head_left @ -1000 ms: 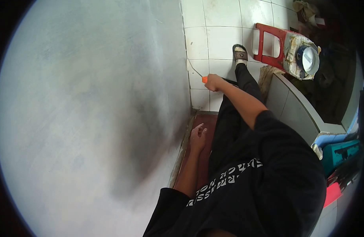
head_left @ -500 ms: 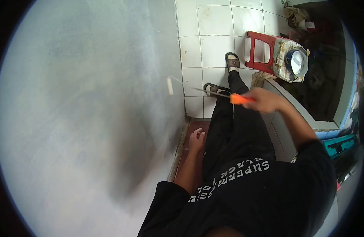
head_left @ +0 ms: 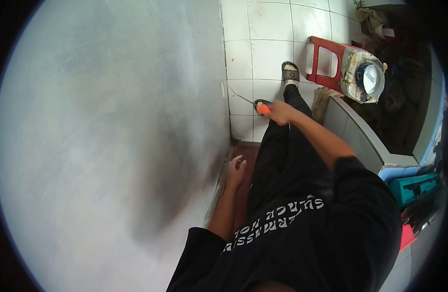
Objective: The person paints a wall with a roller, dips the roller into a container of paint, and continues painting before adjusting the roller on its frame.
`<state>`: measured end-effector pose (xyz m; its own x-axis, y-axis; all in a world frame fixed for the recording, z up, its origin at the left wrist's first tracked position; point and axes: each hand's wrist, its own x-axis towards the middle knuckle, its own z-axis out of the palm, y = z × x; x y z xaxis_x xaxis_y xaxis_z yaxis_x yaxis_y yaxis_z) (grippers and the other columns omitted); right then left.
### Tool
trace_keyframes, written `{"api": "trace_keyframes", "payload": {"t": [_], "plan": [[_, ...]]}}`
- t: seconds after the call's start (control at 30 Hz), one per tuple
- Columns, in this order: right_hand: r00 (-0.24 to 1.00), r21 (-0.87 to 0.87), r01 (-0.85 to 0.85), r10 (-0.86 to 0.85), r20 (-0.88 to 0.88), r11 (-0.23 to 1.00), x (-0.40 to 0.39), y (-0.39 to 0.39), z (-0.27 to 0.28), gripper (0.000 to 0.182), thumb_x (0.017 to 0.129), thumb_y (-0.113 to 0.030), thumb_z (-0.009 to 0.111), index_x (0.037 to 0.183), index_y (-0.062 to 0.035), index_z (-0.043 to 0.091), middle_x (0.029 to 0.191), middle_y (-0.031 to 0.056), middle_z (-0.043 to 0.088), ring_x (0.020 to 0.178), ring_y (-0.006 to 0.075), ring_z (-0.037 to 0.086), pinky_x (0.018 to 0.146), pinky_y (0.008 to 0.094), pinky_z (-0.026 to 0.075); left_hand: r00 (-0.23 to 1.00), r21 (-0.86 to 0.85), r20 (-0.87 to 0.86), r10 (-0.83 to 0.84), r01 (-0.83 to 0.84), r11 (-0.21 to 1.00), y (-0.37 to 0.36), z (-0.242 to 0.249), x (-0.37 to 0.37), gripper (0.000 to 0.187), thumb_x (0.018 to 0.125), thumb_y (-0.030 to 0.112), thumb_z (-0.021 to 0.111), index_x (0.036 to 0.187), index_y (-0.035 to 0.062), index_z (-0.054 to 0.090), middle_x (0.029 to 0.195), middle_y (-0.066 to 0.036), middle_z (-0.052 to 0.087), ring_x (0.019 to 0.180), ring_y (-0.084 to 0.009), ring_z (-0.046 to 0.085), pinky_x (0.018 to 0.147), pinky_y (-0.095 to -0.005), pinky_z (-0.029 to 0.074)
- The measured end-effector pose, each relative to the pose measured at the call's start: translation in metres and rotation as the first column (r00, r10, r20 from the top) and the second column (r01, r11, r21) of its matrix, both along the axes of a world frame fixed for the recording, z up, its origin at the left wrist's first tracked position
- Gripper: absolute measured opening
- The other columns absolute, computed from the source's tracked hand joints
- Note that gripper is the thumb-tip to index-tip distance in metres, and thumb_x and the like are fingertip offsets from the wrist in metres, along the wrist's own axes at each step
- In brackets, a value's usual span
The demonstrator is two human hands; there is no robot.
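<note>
My right hand is wrapped round the orange handle of a small paint roller, whose thin metal rod points up and left. The pale roller head is near the grey-white wall; I cannot tell whether it touches. Low beside the wall, my left hand hangs with its fingers loosely curled and apart, holding nothing.
On the right, a red stool bears a crusted container with a round paint can. A tiled ledge runs below it. Beyond is a teal plastic object. My sandalled feet stand on white floor tiles.
My right hand has moved left and slightly up with the roller, nearer the wall. My left hand has shifted slightly left. The whole view has shifted a little.
</note>
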<state>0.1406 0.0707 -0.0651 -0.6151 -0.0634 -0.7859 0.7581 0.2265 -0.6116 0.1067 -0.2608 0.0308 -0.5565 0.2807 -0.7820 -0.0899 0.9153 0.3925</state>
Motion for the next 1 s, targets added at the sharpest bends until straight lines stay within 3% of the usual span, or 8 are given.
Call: {"api": "trace_keyframes", "payload": {"t": [0.07, 0.17, 0.27, 0.43, 0.57, 0.67, 0.87, 1.0], "plan": [[0.992, -0.229, 0.105, -0.118, -0.045, 0.968, 0.041, 0.057, 0.117, 0.023, 0.087, -0.020, 0.061, 0.082, 0.0018, 0.061, 0.054, 0.0059, 0.053, 0.044, 0.0158, 0.052, 0.047, 0.0328, 0.042, 1.000, 0.037, -0.020, -0.017, 0.018, 0.999, 0.004, -0.011, -0.001, 0.036, 0.091, 0.028, 0.064, 0.122, 0.0099, 0.061, 0.107, -0.014, 0.060, 0.095, -0.0267, 0.059, 0.086, -0.0370, 0.049], [0.997, -0.136, 0.025, -0.035, -0.067, 0.990, 0.061, 0.112, 0.255, 0.022, 0.086, -0.021, 0.062, 0.094, -0.0008, 0.062, 0.063, 0.0147, 0.056, 0.060, 0.0271, 0.059, 0.061, 0.0386, 0.044, 0.999, 0.060, -0.033, -0.043, 0.045, 0.997, 0.014, -0.019, -0.001, 0.036, 0.090, 0.028, 0.064, 0.121, 0.0097, 0.061, 0.104, -0.013, 0.061, 0.094, -0.0267, 0.059, 0.085, -0.0369, 0.049], [1.000, -0.116, -0.007, 0.008, 0.006, 0.993, 0.061, 0.125, 0.283, 0.024, 0.086, -0.021, 0.061, 0.098, -0.0002, 0.062, 0.069, 0.0185, 0.058, 0.067, 0.0317, 0.059, 0.067, 0.0410, 0.044, 0.997, 0.056, 0.015, -0.073, 0.072, 0.996, 0.015, -0.035, 0.008, 0.036, 0.090, 0.027, 0.064, 0.121, 0.0091, 0.062, 0.104, -0.014, 0.062, 0.097, -0.0270, 0.060, 0.086, -0.0375, 0.049], [0.976, 0.058, -0.085, 0.095, -0.198, 0.995, 0.030, 0.059, 0.115, 0.031, 0.086, -0.027, 0.061, 0.090, 0.0037, 0.065, 0.073, 0.0210, 0.063, 0.070, 0.0335, 0.063, 0.069, 0.0429, 0.048, 0.998, 0.024, 0.047, -0.051, 0.050, 0.998, 0.034, -0.026, 0.007, 0.036, 0.090, 0.025, 0.065, 0.122, 0.0081, 0.062, 0.108, -0.015, 0.063, 0.098, -0.0264, 0.061, 0.087, -0.0371, 0.049], [1.000, 0.177, 0.000, 0.002, -0.006, 0.984, -0.042, -0.024, -0.032, 0.036, 0.082, -0.028, 0.061, 0.081, 0.0076, 0.066, 0.077, 0.0276, 0.066, 0.075, 0.0390, 0.067, 0.067, 0.0450, 0.052, 0.999, 0.030, 0.032, 0.028, -0.029, 0.999, 0.033, -0.017, 0.003, 0.037, 0.090, 0.027, 0.064, 0.122, 0.0082, 0.061, 0.109, -0.014, 0.061, 0.098, -0.0254, 0.060, 0.087, -0.0373, 0.049], [0.997, 0.175, 0.072, -0.078, 0.028, 0.982, -0.063, -0.062, -0.052, 0.036, 0.080, -0.029, 0.062, 0.079, 0.0070, 0.067, 0.082, 0.0290, 0.066, 0.079, 0.0417, 0.067, 0.071, 0.0458, 0.053, 0.999, 0.016, 0.026, 0.045, -0.046, 0.999, 0.019, -0.009, 0.000, 0.039, 0.090, 0.029, 0.064, 0.123, 0.0087, 0.061, 0.108, -0.013, 0.060, 0.097, -0.0259, 0.060, 0.086, -0.0383, 0.049], [0.984, 0.062, 0.040, -0.029, -0.178, 0.997, 0.028, 0.035, 0.118, 0.026, 0.086, -0.023, 0.061, 0.097, 0.0004, 0.064, 0.078, 0.0217, 0.065, 0.080, 0.0344, 0.065, 0.073, 0.0426, 0.049, 1.000, -0.022, 0.023, 0.021, -0.020, 1.000, -0.004, -0.017, -0.003, 0.039, 0.090, 0.029, 0.065, 0.123, 0.0083, 0.061, 0.106, -0.014, 0.060, 0.097, -0.0260, 0.059, 0.086, -0.0376, 0.048], [0.997, -0.145, -0.010, 0.022, 0.076, 0.989, 0.047, 0.131, 0.274, 0.028, 0.087, -0.019, 0.062, 0.109, -0.0022, 0.064, 0.074, 0.0161, 0.063, 0.070, 0.0250, 0.061, 0.069, 0.0377, 0.047, 0.999, 0.032, 0.003, -0.038, 0.038, 0.999, -0.002, -0.029, -0.002, 0.038, 0.089, 0.029, 0.066, 0.121, 0.0085, 0.062, 0.102, -0.013, 0.061, 0.092, -0.0256, 0.059, 0.084, -0.0372, 0.048]]}}
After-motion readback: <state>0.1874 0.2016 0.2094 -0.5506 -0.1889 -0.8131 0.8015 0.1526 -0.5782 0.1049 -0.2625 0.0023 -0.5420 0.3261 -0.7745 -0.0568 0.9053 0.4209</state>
